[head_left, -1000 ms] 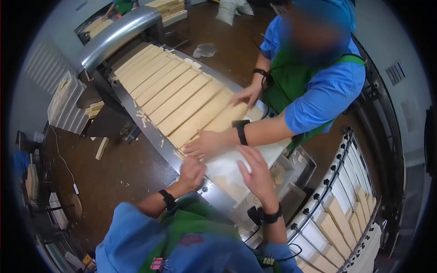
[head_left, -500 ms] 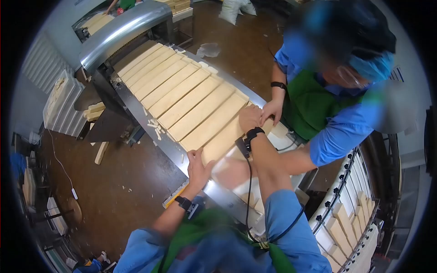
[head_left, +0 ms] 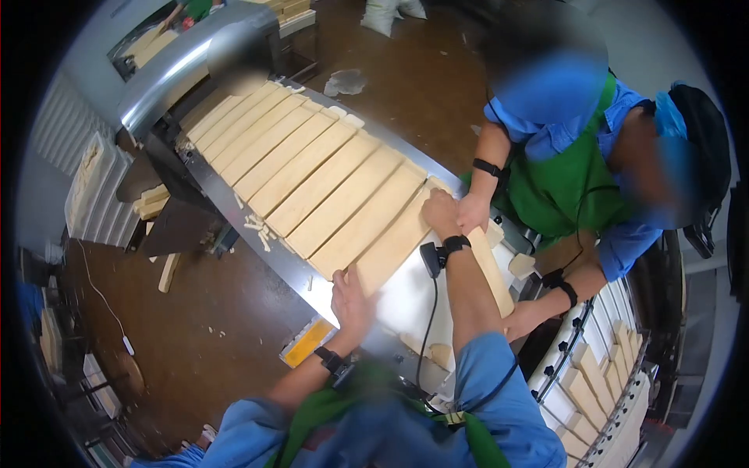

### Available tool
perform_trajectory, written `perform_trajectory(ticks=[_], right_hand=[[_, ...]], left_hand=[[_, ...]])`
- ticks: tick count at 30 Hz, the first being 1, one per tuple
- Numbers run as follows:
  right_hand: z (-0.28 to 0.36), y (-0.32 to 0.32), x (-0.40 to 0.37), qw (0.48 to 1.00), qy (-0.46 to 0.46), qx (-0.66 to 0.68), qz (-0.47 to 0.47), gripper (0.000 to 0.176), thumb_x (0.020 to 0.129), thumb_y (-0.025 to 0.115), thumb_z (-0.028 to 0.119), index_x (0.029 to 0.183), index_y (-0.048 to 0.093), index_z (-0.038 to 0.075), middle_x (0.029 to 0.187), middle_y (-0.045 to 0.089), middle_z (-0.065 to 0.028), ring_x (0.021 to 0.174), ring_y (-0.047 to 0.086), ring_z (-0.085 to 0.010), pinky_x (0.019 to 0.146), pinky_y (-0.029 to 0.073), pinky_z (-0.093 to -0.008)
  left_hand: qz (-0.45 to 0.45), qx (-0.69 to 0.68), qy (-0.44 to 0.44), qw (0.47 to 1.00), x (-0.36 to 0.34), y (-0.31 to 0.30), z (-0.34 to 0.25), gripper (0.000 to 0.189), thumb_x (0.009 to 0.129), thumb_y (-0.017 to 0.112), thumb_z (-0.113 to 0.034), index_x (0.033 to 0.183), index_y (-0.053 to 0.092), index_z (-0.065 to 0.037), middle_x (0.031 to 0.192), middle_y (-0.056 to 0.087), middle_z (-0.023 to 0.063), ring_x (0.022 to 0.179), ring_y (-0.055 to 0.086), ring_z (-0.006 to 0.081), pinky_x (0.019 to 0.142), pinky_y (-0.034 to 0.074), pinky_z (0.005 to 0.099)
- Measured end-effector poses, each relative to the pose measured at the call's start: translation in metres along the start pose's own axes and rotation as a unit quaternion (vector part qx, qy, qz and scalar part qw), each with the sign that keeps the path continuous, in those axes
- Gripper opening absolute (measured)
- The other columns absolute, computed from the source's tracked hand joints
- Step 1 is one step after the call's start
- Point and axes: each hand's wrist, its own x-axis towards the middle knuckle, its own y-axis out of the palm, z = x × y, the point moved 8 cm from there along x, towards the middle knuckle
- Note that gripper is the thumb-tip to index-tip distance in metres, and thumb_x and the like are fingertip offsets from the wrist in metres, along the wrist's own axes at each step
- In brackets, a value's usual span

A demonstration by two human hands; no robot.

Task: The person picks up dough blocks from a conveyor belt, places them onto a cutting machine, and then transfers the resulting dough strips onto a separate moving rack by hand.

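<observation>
Several long, pale, dough-like strips (head_left: 308, 168) lie side by side on the metal conveyor table. My left hand (head_left: 351, 300) has its fingers curled at the lower left end of the nearest strip (head_left: 394, 248). At that strip's other end, my right hand (head_left: 441, 212) grips it with bent fingers. A co-worker's hand (head_left: 473, 212) is right beside my right hand. The co-worker holds a separate pale strip (head_left: 491, 269) by its two ends, with the other hand (head_left: 524, 318) at its lower end.
A curved metal hood (head_left: 199, 58) spans the conveyor's far end. Small offcuts (head_left: 259, 228) lie along its left edge. At lower right, a curved rack (head_left: 566, 370) holds several pale pieces. A yellow panel (head_left: 308, 342) is below my left hand. A cable hangs from my right wrist.
The co-worker's lower hand has moved right, and a strip now shows between the co-worker's hands. My hands have shifted slightly right, staying at the ends of the nearest strip.
</observation>
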Motion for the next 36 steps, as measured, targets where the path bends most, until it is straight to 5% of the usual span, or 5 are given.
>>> perform_trajectory(ticks=[9,14,18,28,36], right_hand=[[-0.129,-0.073,-0.182,0.979,0.187,-0.057,-0.061,0.044,0.101,0.061,0.042,0.096,0.072,0.0,0.097,0.073,-0.0212,0.092,0.071,-0.0377,0.088,0.054,-0.0477],[-0.12,-0.056,-0.236,0.98,0.075,-0.014,-0.182,0.029,0.103,0.059,0.025,0.098,0.072,0.0,0.102,0.069,-0.0254,0.1,0.064,-0.0411,0.093,0.049,-0.0531],[-0.133,-0.102,-0.293,0.927,0.289,0.133,-0.2,0.05,0.096,0.07,0.031,0.127,0.061,-0.007,0.116,0.065,-0.0268,0.109,0.061,-0.0445,0.098,0.05,-0.0518],[-0.322,-0.28,-0.616,0.687,0.442,-0.014,-0.577,0.033,0.099,0.067,0.026,0.12,0.067,0.001,0.111,0.07,-0.0225,0.103,0.065,-0.0448,0.088,0.052,-0.0523],[-0.52,-0.264,-0.778,0.678,0.673,0.023,-0.296,0.047,0.099,0.065,0.036,0.132,0.065,0.003,0.123,0.069,-0.0232,0.115,0.065,-0.043,0.106,0.043,-0.0609]], left_hand=[[0.126,0.085,0.167,0.974,0.002,0.024,-0.039,0.094,0.073,0.093,-0.034,0.149,0.047,-0.005,0.135,0.053,0.0251,0.122,0.058,0.0442,0.098,0.052,0.0527],[0.174,0.13,0.226,0.95,0.008,0.07,-0.018,0.107,0.071,0.09,-0.037,0.16,0.037,-0.01,0.149,0.052,0.0274,0.14,0.051,0.0458,0.107,0.05,0.054],[0.183,0.035,0.196,0.963,-0.022,0.063,-0.067,0.09,0.068,0.091,-0.022,0.147,0.048,-0.011,0.139,0.053,0.0261,0.136,0.049,0.0477,0.106,0.047,0.0593],[0.21,-0.037,0.478,0.852,-0.244,0.145,-0.32,0.084,0.074,0.081,-0.008,0.152,0.051,-0.013,0.148,0.046,0.0241,0.133,0.048,0.047,0.109,0.045,0.052],[0.394,0.051,0.571,0.718,-0.414,0.241,-0.45,0.095,0.077,0.091,-0.03,0.156,0.044,-0.01,0.141,0.048,0.0255,0.106,0.06,0.0492,0.09,0.051,0.0544]])
